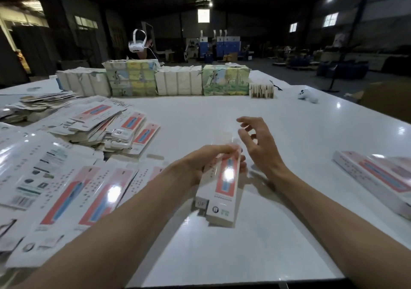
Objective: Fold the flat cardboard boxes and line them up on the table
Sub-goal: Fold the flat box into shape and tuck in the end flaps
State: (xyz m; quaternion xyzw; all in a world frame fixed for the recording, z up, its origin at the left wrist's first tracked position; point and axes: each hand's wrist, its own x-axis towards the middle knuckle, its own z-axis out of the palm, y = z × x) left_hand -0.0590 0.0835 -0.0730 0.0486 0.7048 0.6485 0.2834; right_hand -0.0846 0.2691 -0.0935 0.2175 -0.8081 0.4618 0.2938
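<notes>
Left hand [201,163] around cardboard box [223,190], right hand [259,147] loosely open alongside

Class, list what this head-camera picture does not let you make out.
1. Head view: top flap of the box in the left hand is motion-blurred; open or tucked unclear.
2. Head view: folded boxes are cut by the right edge; count unknown.
3. Head view: print on the flat boxes is too small and glared.
</notes>
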